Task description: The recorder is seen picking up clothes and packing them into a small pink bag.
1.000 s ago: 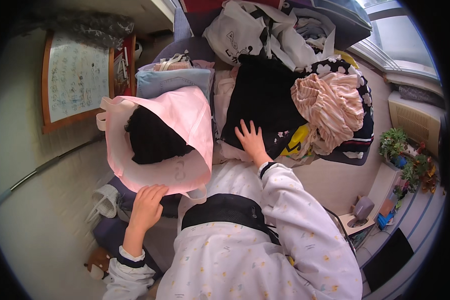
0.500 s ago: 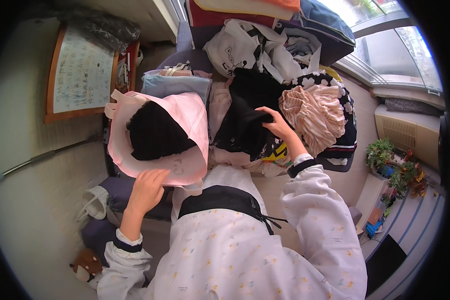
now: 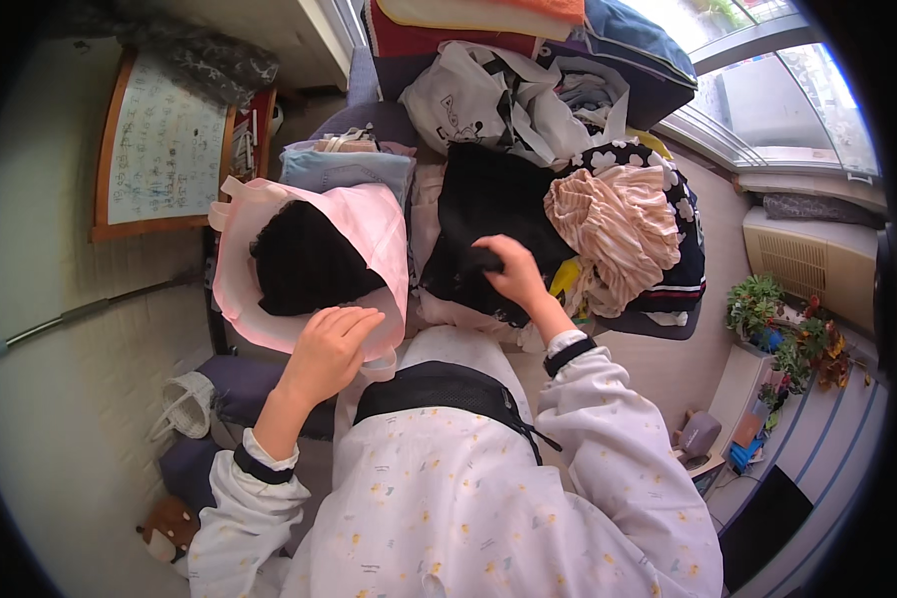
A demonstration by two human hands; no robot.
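My right hand (image 3: 514,273) grips a bunched fold of a black garment (image 3: 493,199), which is spread over a pile of clothes in the middle. What kind of garment it is cannot be made out. To its left a pink tote bag (image 3: 381,224) gapes open, with a dark black bundle of cloth (image 3: 309,261) inside. My left hand (image 3: 327,349) is over the bag's near rim, its fingers stretched out and holding nothing. A crumpled peach striped cloth (image 3: 618,229) lies right of the black garment, on a black cloth with white flowers (image 3: 686,209).
Folded light-blue clothes (image 3: 344,171) are stacked behind the pink bag. White plastic bags (image 3: 453,100) with clothes stand at the back. A whiteboard (image 3: 164,140) leans at the left wall. Potted plants (image 3: 757,304) stand at right, below the window side. A white basket (image 3: 187,404) sits at lower left.
My right hand has moved left and nearer with its hold on the black garment, which now lies flatter and wider. My left hand has shifted right along the bag's rim.
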